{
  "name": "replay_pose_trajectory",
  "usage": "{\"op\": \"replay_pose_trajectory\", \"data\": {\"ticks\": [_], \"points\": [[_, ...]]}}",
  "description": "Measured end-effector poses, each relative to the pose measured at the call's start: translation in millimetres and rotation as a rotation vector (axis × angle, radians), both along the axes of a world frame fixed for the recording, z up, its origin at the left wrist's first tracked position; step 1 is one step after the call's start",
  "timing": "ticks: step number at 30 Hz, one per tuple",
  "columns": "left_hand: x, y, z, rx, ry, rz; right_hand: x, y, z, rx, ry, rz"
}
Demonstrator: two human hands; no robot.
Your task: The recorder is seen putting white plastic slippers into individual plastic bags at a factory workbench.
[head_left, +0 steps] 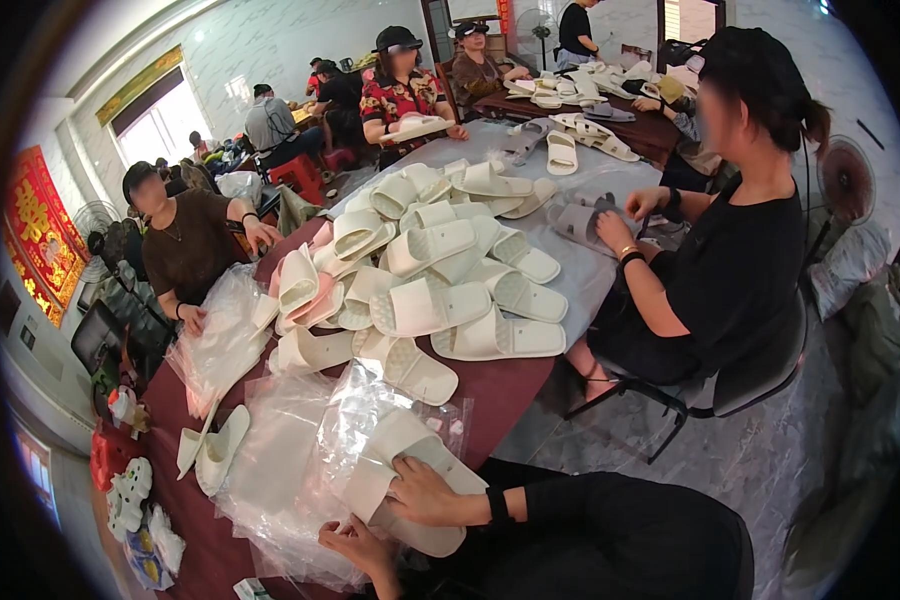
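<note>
My right hand (425, 492) is closed on a pair of white slippers (372, 482), its fingers tucked over the strap of one. My left hand (358, 547) is just below, fingers bent at the edge of a clear plastic bag (310, 545) and seemingly pinching it. Clear plastic bags (275, 425) lie spread flat under and beside the slippers. To their left, two more white slippers (222, 450) rest against each other. Beyond my hands rises a big heap of white slippers (435, 305), with a few pink slippers (315, 300) at its left side.
A dark red cloth (195, 525) covers the table. At right, a seated person in black (735, 270) handles grey slippers (575, 222). Another person in brown (195, 245) sits at left by crumpled plastic (220, 335). A person in a patterned shirt (400, 100) sits at the far side.
</note>
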State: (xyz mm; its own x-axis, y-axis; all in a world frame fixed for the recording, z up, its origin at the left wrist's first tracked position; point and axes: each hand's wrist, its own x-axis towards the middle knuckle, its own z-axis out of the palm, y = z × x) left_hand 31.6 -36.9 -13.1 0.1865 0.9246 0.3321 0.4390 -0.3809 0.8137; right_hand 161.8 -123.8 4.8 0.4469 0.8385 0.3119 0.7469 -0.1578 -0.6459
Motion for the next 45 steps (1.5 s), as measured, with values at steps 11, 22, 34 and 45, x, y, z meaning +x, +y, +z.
{"op": "replay_pose_trajectory", "data": {"ticks": [11,22,34,45], "points": [[-7,14,-13,-0.175,-0.119,-0.171,-3,3,-5,0.041,-0.070,-0.063],[-4,11,-21,-0.355,-0.429,-0.291,1,5,-9,-0.028,-0.096,-0.041],[-2,1,-24,-0.496,-0.383,-0.343,6,11,-17,-0.122,-0.207,0.001],[-3,2,-40,-0.227,-0.352,-0.248,22,-4,-20,0.082,0.001,0.158]]}}
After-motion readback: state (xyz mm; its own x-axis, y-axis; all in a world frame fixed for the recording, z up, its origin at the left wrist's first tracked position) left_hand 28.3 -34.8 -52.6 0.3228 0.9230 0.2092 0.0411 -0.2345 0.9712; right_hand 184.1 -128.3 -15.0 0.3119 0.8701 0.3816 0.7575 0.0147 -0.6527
